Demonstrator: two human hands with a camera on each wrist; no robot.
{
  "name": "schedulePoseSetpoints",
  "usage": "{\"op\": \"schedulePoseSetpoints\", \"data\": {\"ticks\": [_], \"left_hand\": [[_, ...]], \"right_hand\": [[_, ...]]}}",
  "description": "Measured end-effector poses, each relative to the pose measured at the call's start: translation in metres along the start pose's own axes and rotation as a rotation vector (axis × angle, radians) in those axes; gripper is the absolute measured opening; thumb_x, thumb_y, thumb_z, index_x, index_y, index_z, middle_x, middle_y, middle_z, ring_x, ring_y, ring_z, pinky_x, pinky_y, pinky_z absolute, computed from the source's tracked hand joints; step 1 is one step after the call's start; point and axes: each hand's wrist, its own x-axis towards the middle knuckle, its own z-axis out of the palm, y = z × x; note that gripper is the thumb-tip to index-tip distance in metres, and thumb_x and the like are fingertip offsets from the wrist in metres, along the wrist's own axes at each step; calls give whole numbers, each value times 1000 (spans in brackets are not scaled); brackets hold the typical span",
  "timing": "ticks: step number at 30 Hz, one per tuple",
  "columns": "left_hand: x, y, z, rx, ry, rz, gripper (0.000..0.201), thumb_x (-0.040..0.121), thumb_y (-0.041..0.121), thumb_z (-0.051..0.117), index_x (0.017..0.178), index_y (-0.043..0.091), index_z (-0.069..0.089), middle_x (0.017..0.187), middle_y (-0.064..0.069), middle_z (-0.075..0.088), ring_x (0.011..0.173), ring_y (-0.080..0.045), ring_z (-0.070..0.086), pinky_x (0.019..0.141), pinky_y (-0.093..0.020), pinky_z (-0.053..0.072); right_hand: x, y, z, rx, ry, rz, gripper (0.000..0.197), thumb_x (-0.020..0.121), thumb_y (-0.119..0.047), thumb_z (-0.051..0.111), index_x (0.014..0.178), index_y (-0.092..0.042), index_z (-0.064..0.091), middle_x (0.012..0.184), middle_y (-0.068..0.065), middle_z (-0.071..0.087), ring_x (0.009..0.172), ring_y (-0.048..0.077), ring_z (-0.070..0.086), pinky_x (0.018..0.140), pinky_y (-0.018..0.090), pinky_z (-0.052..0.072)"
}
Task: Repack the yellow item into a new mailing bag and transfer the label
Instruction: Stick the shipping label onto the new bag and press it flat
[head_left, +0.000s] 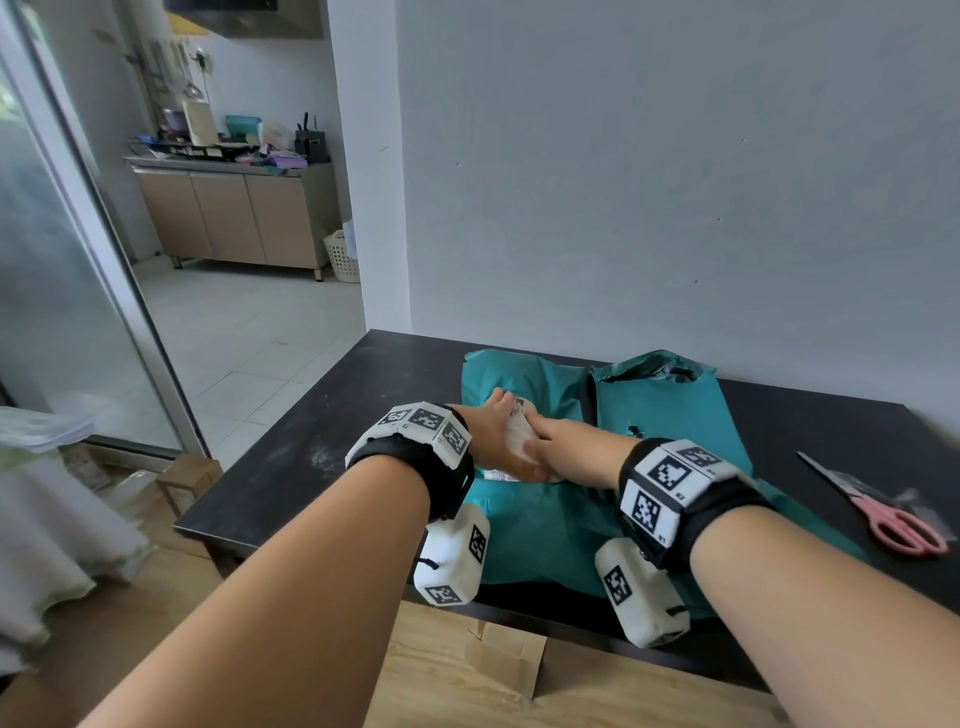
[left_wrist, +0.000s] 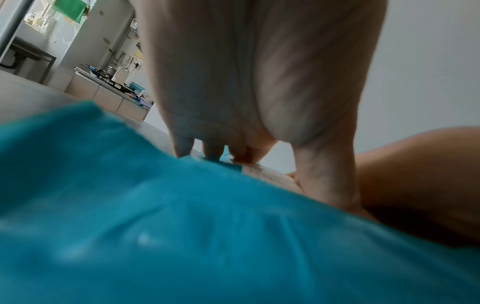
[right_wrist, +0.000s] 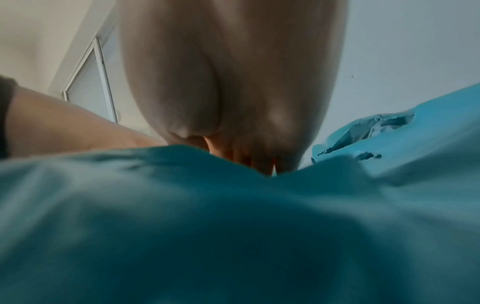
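Observation:
A full teal mailing bag (head_left: 524, 519) lies on the dark table (head_left: 291, 467) in front of me. A white printed label (head_left: 517, 431) lies on its top. My left hand (head_left: 493, 436) lies flat on the label's left part with straight fingers. My right hand (head_left: 561, 441) presses flat on its right part. In the left wrist view the left fingers (left_wrist: 213, 148) touch the label (left_wrist: 270, 176) on the teal bag (left_wrist: 182, 236). In the right wrist view the right hand (right_wrist: 249, 156) presses down on the bag (right_wrist: 233, 226). The yellow item is hidden.
A second teal bag, torn open at its top (head_left: 660, 395), lies to the right against the wall; its ragged mouth (right_wrist: 369, 131) also shows in the right wrist view. Pink-handled scissors (head_left: 883, 509) lie at the table's right. Cardboard boxes (head_left: 187, 483) stand on the floor left.

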Motion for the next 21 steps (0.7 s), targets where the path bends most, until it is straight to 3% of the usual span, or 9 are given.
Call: {"op": "schedulePoseSetpoints", "data": {"ticks": [3, 8, 10, 13, 16, 18, 21], "left_hand": [[-2, 0, 1, -32, 4, 2, 120, 73, 70, 61, 151, 19, -14, 161, 8, -10, 143, -22, 29, 116, -39, 27], [-8, 4, 2, -67, 24, 10, 116, 77, 67, 60, 152, 17, -13, 161, 9, -7, 141, -18, 32, 114, -37, 29], [-9, 6, 1, -70, 34, 14, 113, 78, 65, 60, 153, 16, -9, 160, 10, -1, 137, -18, 37, 112, -37, 31], [-12, 7, 1, -71, 49, 46, 109, 78, 64, 61, 153, 18, -3, 157, 6, 10, 136, -19, 38, 112, -37, 32], [-12, 5, 4, -126, 67, 107, 95, 81, 54, 65, 150, 20, 10, 150, -1, 18, 140, -20, 31, 115, -33, 25], [-9, 0, 6, -153, 42, 115, 91, 83, 51, 65, 150, 20, 11, 153, -2, 13, 141, -21, 27, 115, -32, 22], [-4, -5, 7, -159, 22, 87, 102, 76, 59, 66, 150, 22, 6, 157, 7, 4, 133, -17, 40, 112, -37, 33]], "right_hand": [[-11, 5, 2, -6, -14, -29, 57, 101, -25, 36, 154, -19, 17, 144, 10, 47, 116, 22, 53, 90, 27, 40], [-27, 14, -17, -46, -56, 2, 39, 102, -28, 36, 135, -18, 54, 132, 8, 58, 118, 23, 54, 102, 33, 40], [-25, 9, -22, -53, 0, -3, 42, 102, -26, 34, 141, -18, 46, 141, 10, 51, 128, 26, 49, 108, 36, 37], [-15, -9, -16, -40, 56, -27, 55, 102, -23, 33, 154, -21, 14, 155, 9, 32, 136, 25, 40, 107, 34, 35], [0, -18, -4, -30, 33, -47, 60, 101, -16, 35, 154, -19, 8, 156, 10, 27, 132, 24, 43, 96, 28, 37], [4, -16, -1, -30, 24, -58, 63, 100, -14, 37, 154, -18, 6, 160, 6, 16, 140, 23, 33, 106, 28, 32], [3, -8, 1, -19, 8, -72, 66, 100, -14, 38, 155, -20, 3, 162, 2, 9, 147, 19, 19, 115, 26, 20]]}}
